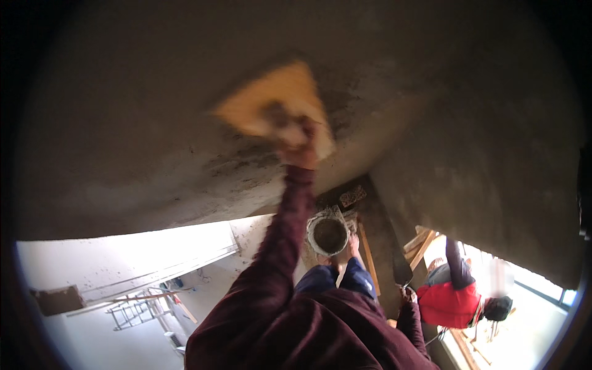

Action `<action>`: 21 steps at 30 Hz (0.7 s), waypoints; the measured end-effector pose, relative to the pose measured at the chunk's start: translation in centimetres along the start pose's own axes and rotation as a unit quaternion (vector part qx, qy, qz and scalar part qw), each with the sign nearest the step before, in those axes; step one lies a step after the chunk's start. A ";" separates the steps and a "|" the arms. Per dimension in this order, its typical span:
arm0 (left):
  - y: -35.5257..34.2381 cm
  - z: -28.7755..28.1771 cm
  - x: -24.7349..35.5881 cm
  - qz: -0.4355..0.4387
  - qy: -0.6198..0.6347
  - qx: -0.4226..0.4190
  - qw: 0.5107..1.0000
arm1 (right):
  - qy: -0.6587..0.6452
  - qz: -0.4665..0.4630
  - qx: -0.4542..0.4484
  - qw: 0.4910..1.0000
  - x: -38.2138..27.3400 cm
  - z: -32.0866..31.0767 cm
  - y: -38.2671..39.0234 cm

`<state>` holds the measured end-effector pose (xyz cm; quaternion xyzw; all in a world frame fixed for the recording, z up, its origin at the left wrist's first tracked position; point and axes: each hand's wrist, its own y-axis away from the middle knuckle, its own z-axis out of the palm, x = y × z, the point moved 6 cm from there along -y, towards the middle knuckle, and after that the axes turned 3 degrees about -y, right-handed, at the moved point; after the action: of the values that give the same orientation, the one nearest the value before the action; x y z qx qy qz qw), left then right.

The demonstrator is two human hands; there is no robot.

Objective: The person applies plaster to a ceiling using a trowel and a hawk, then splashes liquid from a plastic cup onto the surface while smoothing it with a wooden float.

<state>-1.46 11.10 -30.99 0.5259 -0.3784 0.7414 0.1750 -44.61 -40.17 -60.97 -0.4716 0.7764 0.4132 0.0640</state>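
My left hand (297, 139) is raised against the grey plastered wall (154, 142), its fingers closed round the handle of a yellow plastering float (271, 92). Hand and float are smeared by motion. The float's face lies at or very near the wall; the exact contact is hidden. Low on the right, my right hand (407, 296) is closed on a trowel, whose dark blade (402, 270) points away from me. Below the raised arm, by my bare feet, stands a round bucket (313, 243) with grey mortar (330, 236) in it.
A person in a red vest (450, 305) works close on my right, one arm raised. Wooden boards (422, 245) stick out near them; another narrow board (370, 259) lies beside my feet. Far below left are a ladder-like frame (132, 313) and a pale floor (92, 339).
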 end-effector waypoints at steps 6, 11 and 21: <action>-10.6 -13.8 14.4 0.105 -0.049 0.055 0.992 | 0.126 0.136 -0.059 0.981 5.7 2.7 -0.1; -3.5 -15.1 -0.8 0.161 -0.051 0.040 0.985 | 0.037 0.099 -0.068 0.992 -2.5 2.5 -2.1; 0.8 -8.8 -3.3 0.054 -0.056 0.023 0.997 | -0.074 0.064 -0.036 0.995 -4.0 0.3 -6.5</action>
<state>-6.46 17.61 -35.73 0.5495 -0.3984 0.7274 0.1008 -37.46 -38.66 -62.96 -0.3911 0.7829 0.4777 0.0773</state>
